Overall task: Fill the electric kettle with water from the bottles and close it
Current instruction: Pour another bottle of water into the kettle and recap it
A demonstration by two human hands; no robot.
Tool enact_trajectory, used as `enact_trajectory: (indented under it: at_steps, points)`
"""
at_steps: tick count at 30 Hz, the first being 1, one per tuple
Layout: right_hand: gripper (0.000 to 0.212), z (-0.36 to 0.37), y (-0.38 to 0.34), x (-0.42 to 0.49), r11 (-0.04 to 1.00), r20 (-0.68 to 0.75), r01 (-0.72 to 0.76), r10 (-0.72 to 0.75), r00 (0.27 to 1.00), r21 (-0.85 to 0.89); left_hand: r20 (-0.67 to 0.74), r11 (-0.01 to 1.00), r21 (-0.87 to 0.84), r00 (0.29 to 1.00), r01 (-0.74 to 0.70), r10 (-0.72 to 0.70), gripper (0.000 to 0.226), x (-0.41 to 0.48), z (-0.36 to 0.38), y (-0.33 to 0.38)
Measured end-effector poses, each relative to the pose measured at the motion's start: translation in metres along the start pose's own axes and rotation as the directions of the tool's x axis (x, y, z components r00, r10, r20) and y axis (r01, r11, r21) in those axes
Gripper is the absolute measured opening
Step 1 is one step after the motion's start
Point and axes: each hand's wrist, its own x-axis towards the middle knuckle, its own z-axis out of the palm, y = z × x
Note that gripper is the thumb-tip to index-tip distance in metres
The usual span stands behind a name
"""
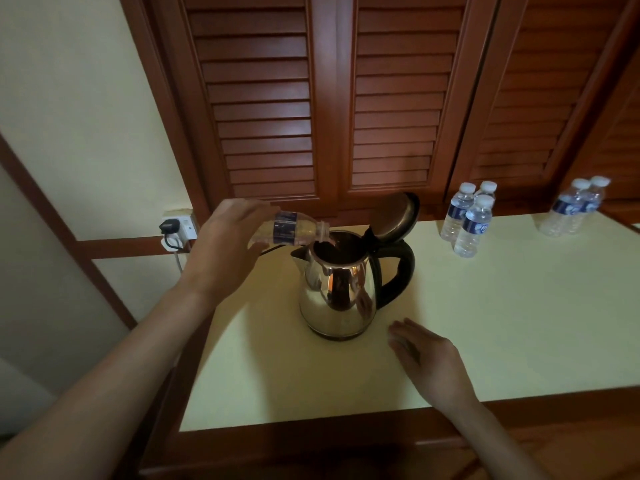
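Note:
A shiny steel electric kettle [337, 292] with a black handle stands on the pale table [502, 323], its lid [394, 216] hinged up and open. My left hand [225, 247] grips a small clear water bottle [291, 230] with a dark blue label, tipped on its side with its uncapped neck over the kettle's mouth. My right hand [429, 358] rests flat on the table just right of the kettle's base, fingers straight, holding nothing.
Three capped water bottles [467, 220] stand at the back right of the table, and more bottles [575, 209] further right. A black plug [169, 228] sits in a wall socket at the left. Brown louvred doors rise behind the table.

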Motion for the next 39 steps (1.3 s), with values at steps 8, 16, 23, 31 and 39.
enact_trajectory:
  at_steps: [8, 16, 23, 31, 39]
  points:
    - [0.025, 0.006, 0.009, -0.002, 1.000, -0.004, -0.017, 0.017, 1.000, 0.003, 0.017, 0.996, 0.049, 0.997, -0.081, 0.081, 0.056, 0.005, -0.002, -0.001]
    - [0.027, 0.009, 0.010, -0.002, 0.997, 0.003, -0.071, 0.071, 0.997, 0.014, 0.017, 0.988, 0.077, 0.991, -0.136, 0.135, 0.058, 0.022, -0.015, 0.000]
    - [0.021, 0.006, 0.010, -0.003, 0.996, 0.023, -0.065, 0.063, 0.998, 0.055, 0.061, 0.913, 0.198, 0.934, -0.356, 0.351, 0.060, 0.049, -0.034, -0.002]
    - [0.019, 0.003, 0.005, -0.001, 0.998, 0.017, -0.051, 0.050, 0.999, 0.046, 0.125, 0.744, 0.346, 0.814, -0.571, 0.567, 0.045, 0.086, -0.068, 0.009]
    - [0.019, 0.001, 0.002, -0.001, 0.998, 0.008, -0.047, 0.047, 0.999, 0.039, 0.126, 0.645, 0.451, 0.760, -0.617, 0.638, 0.043, 0.108, -0.094, 0.025]
